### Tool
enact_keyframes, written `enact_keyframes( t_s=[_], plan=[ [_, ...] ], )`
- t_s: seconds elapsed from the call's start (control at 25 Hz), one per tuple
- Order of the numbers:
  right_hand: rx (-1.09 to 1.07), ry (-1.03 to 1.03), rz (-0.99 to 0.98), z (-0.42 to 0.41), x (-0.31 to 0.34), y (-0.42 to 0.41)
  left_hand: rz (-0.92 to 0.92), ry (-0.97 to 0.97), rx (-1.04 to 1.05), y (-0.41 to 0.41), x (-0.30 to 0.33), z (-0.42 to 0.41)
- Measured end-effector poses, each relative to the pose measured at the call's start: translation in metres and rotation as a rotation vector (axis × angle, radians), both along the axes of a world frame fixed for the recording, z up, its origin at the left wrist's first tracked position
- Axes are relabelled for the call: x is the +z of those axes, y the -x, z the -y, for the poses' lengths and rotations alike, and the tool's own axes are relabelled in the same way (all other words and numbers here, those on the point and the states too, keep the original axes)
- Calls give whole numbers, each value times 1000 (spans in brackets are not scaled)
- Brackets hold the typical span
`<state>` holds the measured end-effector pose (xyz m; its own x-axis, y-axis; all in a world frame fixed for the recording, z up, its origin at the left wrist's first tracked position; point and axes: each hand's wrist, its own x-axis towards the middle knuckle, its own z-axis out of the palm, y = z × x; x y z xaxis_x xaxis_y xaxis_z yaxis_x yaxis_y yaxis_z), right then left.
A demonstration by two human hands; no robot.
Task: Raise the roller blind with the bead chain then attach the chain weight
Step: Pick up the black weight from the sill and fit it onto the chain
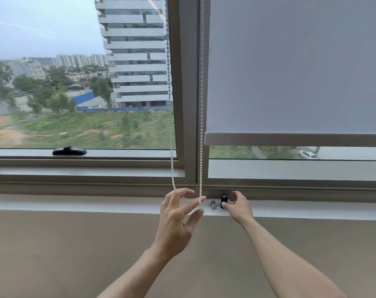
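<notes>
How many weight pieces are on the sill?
2: a grey piece right of the bead chain; a black piece beside it, pinched by the right hand. The hand may hide others.

Forearms rise from the bottom edge; left hand (pixel 178 220), centre, fingers splayed loose; right hand (pixel 239 208) beside it pinches the chain weight (pixel 224 198).
</notes>
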<state>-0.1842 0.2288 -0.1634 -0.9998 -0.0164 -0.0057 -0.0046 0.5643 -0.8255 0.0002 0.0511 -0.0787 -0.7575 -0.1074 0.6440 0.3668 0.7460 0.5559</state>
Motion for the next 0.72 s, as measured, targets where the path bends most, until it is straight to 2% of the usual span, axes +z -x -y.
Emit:
enact_keyframes(
  t_s=[0.2,0.36,0.52,0.6,0.72],
  plan=[
    [-8,-42,-48,14,-8,12,31,34,-65,-6,-10,2],
    [-44,17,-95,16,-10,9,53,-8,-110,-9,-10,8],
    [-15,220,-112,21,6,-12,60,-37,-162,-9,-5,10],
    [67,321,-90,26,19,-28,82,-64,-197,-8,-3,10],
    [227,438,-18,32,38,-56,113,-210,-240,-4,1,8]
  ],
)
